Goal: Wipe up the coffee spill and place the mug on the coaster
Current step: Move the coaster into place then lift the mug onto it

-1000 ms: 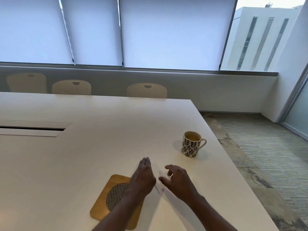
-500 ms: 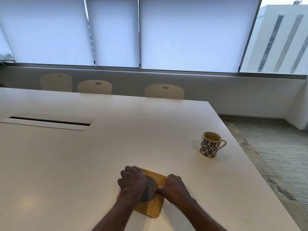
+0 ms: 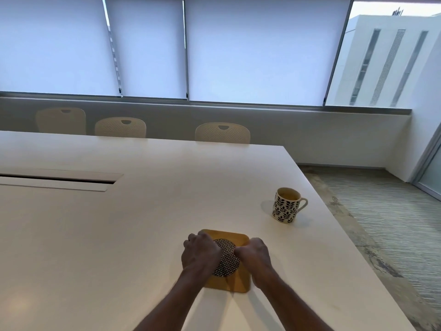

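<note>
While the mug (image 3: pixel 286 207) stands apart on the table (image 3: pixel 114 235), the left hand (image 3: pixel 200 254) and right hand (image 3: pixel 254 258) — fingers curled — grip the coaster (image 3: pixel 228 236) by its sides.

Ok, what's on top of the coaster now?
Both hands: the left hand covers the left side of the coaster and part of its patterned disc, the right hand its right edge. Fingers are curled; any grip is hidden. The mug stands apart on the table.

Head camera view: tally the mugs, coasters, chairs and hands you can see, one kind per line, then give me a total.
mug: 1
coaster: 1
chairs: 3
hands: 2 (left hand, right hand)
Total: 7
</note>
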Demonstrator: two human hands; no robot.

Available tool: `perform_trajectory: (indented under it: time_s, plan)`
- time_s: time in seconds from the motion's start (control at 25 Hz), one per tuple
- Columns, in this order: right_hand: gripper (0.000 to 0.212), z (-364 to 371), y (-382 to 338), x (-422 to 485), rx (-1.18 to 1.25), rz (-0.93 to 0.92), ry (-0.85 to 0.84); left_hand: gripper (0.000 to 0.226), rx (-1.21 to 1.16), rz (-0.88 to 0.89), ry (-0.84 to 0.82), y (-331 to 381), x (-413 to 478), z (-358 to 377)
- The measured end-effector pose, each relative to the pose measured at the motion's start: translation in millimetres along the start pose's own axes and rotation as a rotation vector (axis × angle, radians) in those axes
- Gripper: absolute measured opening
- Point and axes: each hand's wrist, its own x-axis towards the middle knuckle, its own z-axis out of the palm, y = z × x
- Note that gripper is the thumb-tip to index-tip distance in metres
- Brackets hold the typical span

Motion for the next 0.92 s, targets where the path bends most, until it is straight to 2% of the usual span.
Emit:
perform_trajectory:
  time_s: [0.16,0.36,0.64,0.84,0.92]
  plan:
    - [0.015,-44,9,10,0.052,0.012,0.031,0.033,-0.101,0.118,-0.044,33,-9,7]
    - [0.016,-89,27,22,0.030,0.043,0.095,0.029,-0.145,0.207,-0.127,67,-24,28]
    - [0.016,-113,51,35,0.033,0.069,0.115,0.030,-0.115,0.244,-0.189,93,-28,50]
    - [0.026,-117,59,45,0.006,0.067,0.103,0.029,-0.104,0.259,-0.150,97,-23,57]
    - [0.016,-122,58,50,-0.038,0.043,0.131,0.032,-0.111,0.265,-0.091,100,-18,57]
